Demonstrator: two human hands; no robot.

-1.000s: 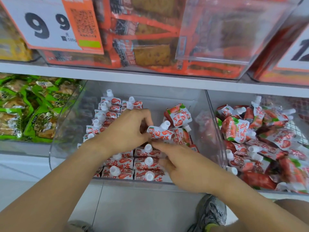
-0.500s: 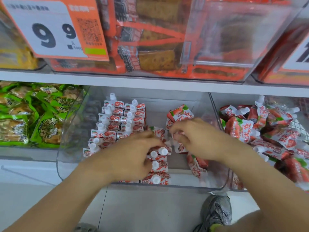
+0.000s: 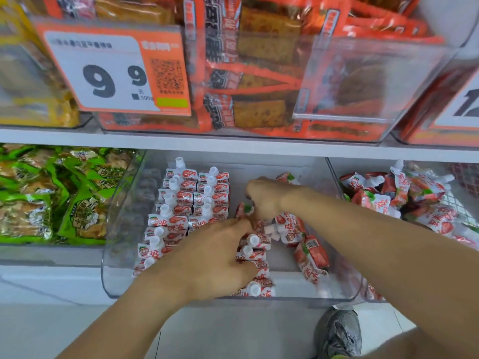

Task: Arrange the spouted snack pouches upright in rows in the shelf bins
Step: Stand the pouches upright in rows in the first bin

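the left hand lies nearest, fingers curled over the caps of the third row, seemingly steadying it. just right of it loose pouches lie flat, long axes running near to far. farther back the right hand pinches a pouch, which probably goes upright behind that row.

The right hand now reaches deeper into the clear bin, toward its back, its fingers curled on a pouch there. The left hand sits lower and further forward, over the third row of upright pouches. More loose pouches lie uncovered at the right.
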